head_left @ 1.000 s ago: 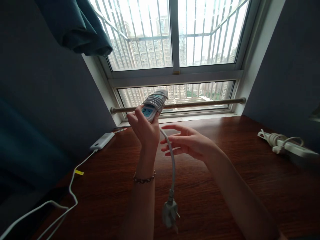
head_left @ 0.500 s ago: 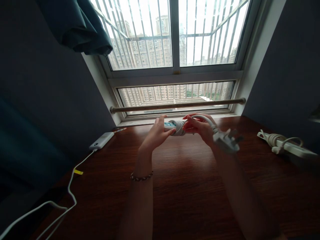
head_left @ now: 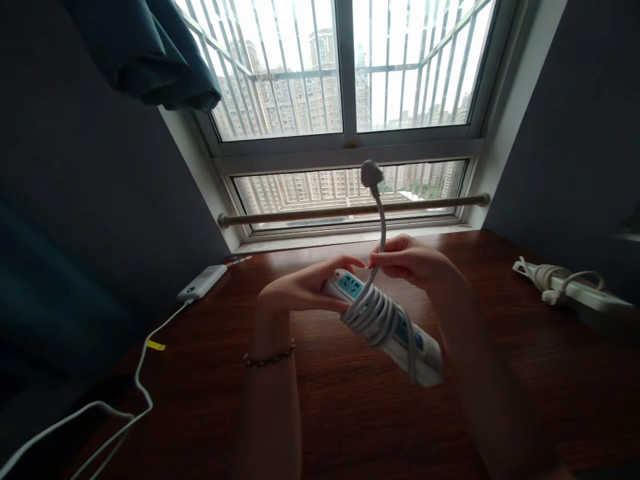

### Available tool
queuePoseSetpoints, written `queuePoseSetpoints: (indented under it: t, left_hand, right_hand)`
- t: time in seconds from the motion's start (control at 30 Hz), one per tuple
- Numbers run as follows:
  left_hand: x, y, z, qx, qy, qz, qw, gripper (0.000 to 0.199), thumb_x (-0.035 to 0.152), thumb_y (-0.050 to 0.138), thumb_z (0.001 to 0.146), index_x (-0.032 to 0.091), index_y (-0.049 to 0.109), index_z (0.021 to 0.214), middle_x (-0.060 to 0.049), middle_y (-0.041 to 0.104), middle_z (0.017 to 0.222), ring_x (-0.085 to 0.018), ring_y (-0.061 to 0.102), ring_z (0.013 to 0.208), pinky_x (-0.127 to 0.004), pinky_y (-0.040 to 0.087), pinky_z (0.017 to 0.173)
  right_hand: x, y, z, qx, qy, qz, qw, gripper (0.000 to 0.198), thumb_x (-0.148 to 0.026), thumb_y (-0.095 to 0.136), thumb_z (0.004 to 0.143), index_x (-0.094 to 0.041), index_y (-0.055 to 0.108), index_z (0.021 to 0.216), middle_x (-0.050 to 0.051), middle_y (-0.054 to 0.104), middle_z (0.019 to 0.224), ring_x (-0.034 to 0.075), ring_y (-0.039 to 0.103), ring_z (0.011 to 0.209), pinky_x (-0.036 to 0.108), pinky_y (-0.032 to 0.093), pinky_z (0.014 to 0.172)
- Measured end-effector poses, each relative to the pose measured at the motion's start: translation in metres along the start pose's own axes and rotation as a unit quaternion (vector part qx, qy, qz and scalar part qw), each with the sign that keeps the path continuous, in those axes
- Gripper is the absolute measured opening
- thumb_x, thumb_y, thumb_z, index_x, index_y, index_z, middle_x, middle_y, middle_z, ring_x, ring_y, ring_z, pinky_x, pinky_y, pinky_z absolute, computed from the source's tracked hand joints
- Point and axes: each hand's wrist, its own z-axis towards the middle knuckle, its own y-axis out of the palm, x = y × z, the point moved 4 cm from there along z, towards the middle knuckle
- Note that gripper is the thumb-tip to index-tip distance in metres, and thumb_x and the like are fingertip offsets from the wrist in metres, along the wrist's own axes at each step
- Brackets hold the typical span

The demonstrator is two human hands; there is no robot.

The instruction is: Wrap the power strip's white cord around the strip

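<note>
A white power strip (head_left: 425, 363) with blue-green sockets slants down to the right above the table. My left hand (head_left: 320, 283) is closed round its upper left end, thumb below and fingers above. Several turns of the strip's own cord (head_left: 375, 317) are wound about its middle, and one looser turn crosses near the lower end. Between thumb and fingers my right hand (head_left: 407, 260) pinches the free part of the cord. From that pinch the cord stands upward, with the plug (head_left: 371, 173) at its top in front of the window.
On the brown wooden table (head_left: 340, 413), a second white power strip (head_left: 575, 287) with wound cord lies at the right. At the left is a white box-shaped device (head_left: 203, 283) with a white cable (head_left: 145, 373). A rail (head_left: 310, 215) crosses the window behind the table.
The power strip has tilted, so its long side now shows with its lower end toward me. The plug has swung from the right of my right hand to above it.
</note>
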Motion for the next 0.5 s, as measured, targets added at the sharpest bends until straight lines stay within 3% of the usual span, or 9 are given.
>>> queuePoseSetpoints:
  t: [0.1, 0.23, 0.37, 0.5]
  left_hand:
    - [0.000, -0.006, -0.003, 0.034, 0.030, -0.026, 0.999, 0.062, 0.033, 0.073, 0.064, 0.019, 0.052, 0.121, -0.011, 0.060, 0.100, -0.022, 0.060, 0.081, -0.030, 0.050, 0.066]
    - [-0.006, -0.011, -0.004, 0.076, 0.046, -0.084, 0.992, 0.067, 0.036, 0.075, 0.061, 0.020, 0.051, 0.121, -0.012, 0.058, 0.107, -0.024, 0.059, 0.088, -0.031, 0.048, 0.070]
    - [-0.012, -0.011, -0.002, 0.117, 0.039, -0.141, 0.982, 0.068, 0.035, 0.074, 0.059, 0.021, 0.050, 0.121, -0.011, 0.057, 0.107, -0.021, 0.059, 0.080, -0.028, 0.046, 0.063]
    - [-0.015, -0.010, 0.000, 0.131, 0.051, -0.175, 0.974, 0.065, 0.034, 0.073, 0.059, 0.021, 0.051, 0.119, -0.011, 0.057, 0.106, -0.020, 0.058, 0.080, -0.029, 0.045, 0.064]
  right_hand:
    - [-0.002, 0.011, -0.005, 0.019, 0.024, 0.037, 0.999, 0.032, -0.036, 0.072, 0.065, -0.015, 0.052, 0.052, -0.009, 0.031, 0.040, 0.003, 0.025, 0.036, 0.019, 0.018, 0.035]
    - [-0.006, 0.032, -0.020, 0.079, 0.012, 0.126, 0.989, 0.036, -0.039, 0.066, 0.072, -0.020, 0.042, 0.053, -0.005, 0.036, 0.047, 0.007, 0.036, 0.040, 0.021, 0.035, 0.040]
    - [-0.001, 0.045, -0.021, 0.051, 0.047, 0.225, 0.972, 0.043, -0.048, 0.056, 0.078, -0.021, 0.036, 0.052, -0.003, 0.039, 0.047, 0.011, 0.042, 0.044, 0.026, 0.044, 0.048]
    - [0.009, 0.038, -0.004, -0.008, 0.092, 0.254, 0.963, 0.044, -0.051, 0.054, 0.080, -0.020, 0.038, 0.053, -0.003, 0.044, 0.047, 0.012, 0.047, 0.045, 0.026, 0.046, 0.051]
